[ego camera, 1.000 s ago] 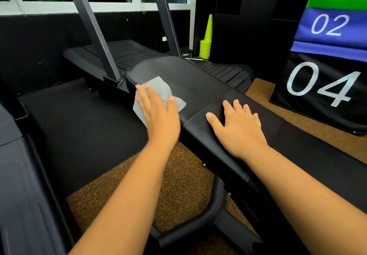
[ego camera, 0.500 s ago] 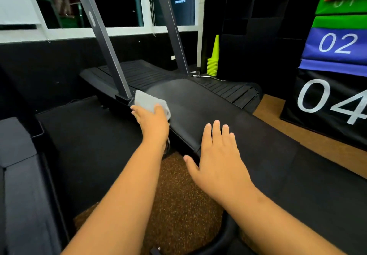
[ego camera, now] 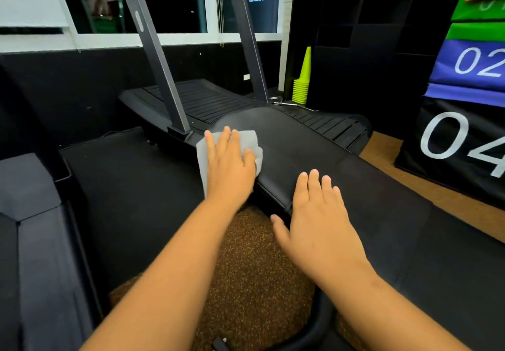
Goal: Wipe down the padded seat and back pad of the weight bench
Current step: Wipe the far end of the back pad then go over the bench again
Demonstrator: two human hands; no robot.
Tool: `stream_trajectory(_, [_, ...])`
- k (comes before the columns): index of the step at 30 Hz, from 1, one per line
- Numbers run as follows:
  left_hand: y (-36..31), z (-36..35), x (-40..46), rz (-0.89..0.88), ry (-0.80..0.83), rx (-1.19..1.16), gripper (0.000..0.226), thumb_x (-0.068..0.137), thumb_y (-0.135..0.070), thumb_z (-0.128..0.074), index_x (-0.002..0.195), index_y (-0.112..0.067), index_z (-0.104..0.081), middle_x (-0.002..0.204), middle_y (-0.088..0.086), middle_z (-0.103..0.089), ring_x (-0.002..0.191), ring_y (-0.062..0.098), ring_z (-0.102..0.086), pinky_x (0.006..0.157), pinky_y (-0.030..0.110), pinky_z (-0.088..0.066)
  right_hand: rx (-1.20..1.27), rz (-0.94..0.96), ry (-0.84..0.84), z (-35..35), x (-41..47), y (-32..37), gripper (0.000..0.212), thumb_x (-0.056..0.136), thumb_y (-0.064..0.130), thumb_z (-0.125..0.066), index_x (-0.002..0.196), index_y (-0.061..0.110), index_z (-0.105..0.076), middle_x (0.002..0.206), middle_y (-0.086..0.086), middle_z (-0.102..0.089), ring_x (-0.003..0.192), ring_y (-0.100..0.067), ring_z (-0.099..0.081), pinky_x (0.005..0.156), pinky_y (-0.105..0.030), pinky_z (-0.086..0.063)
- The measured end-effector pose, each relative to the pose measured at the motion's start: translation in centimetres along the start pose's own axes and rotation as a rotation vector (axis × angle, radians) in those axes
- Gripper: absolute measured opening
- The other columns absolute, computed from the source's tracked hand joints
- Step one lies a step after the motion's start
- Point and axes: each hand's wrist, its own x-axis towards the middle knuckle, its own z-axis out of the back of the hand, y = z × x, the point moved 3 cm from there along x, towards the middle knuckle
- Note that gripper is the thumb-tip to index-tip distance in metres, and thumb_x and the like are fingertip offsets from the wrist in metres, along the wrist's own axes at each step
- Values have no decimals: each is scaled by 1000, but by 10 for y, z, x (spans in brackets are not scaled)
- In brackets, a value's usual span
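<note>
The weight bench's black back pad (ego camera: 295,143) runs from the centre toward the far end, and the seat pad (ego camera: 388,214) continues to the right of a seam near my right hand. My left hand (ego camera: 229,164) presses a grey cloth (ego camera: 248,140) flat on the back pad's near-left edge, fingers straight; part of the cloth hangs over the side. My right hand (ego camera: 319,214) rests flat, fingers spread, on the pad's near edge by the seam.
A curved treadmill (ego camera: 218,102) with two upright posts stands just behind the bench. Stacked yellow-green cones (ego camera: 302,85) sit by the far wall. Numbered padded boxes (ego camera: 464,132) stand at the right. A black machine (ego camera: 32,241) fills the left; the bench's frame leg (ego camera: 314,331) curves below.
My left hand has slid the cloth from the pad's left corner a little rightward onto the top surface. My right hand stays flat on the near edge.
</note>
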Motion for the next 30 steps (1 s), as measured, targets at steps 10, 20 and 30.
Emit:
stream_trajectory(10, [-9,5,-19,-400,116,221,60,94,-39,-16,142,-17,-45,151,-4,-40,148,18,-12,120,42,-2,-14,-5,-43,-1,0,0,85,95,58,-36,152,-3,-20,156,-26,-24,145,-41,-24,118,-50,-24])
stream_trajectory(20, [2,3,32,-156,185,372,49,93,-39,-34,140,-38,-48,162,3,-17,148,37,2,120,47,0,24,5,0,1,-1,-1,84,98,57,-30,154,-1,-6,160,-24,-10,148,-40,-9,121,-48,-13])
stream_trajectory(30, [4,9,17,-417,243,334,67,86,-50,-14,141,-34,-47,153,-6,-38,146,25,-22,118,47,-10,44,20,-18,0,0,-3,84,97,55,-32,154,-2,-7,160,-26,-10,148,-41,-10,121,-50,-13])
